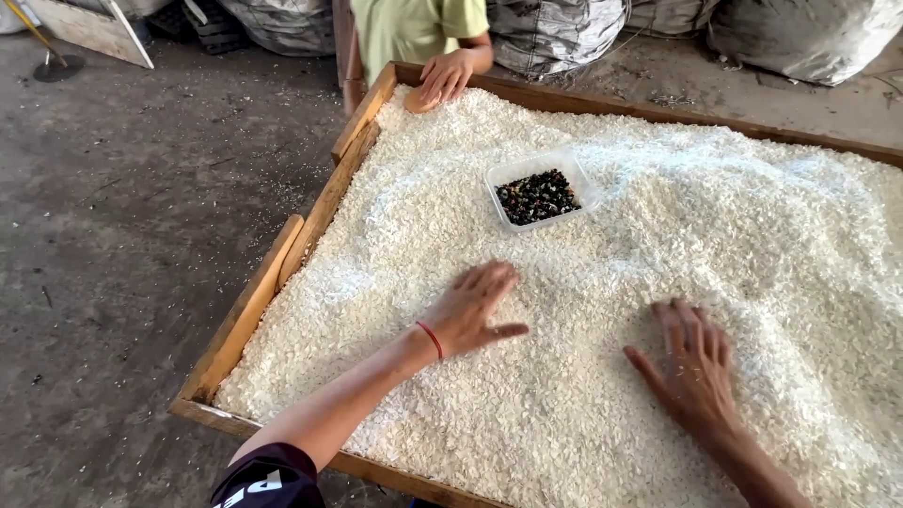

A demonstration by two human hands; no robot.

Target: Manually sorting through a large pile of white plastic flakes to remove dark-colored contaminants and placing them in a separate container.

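My left hand [473, 308] lies flat, fingers spread, on a thick layer of white flakes [677, 226] that fills a large wooden tray [252, 310]. A red band circles that wrist. My right hand [693, 367] also rests palm down on the flakes, to the right and a little nearer to me. Neither hand holds anything. Beyond my left hand, a clear plastic tub [538, 192] sits in the flakes with small dark bits inside.
Another person in a green shirt [414, 28] stands at the tray's far left corner, one hand [444, 77] on the flakes by the rim. Grey sacks [790, 33] line the back. A concrete floor [122, 235] lies to the left.
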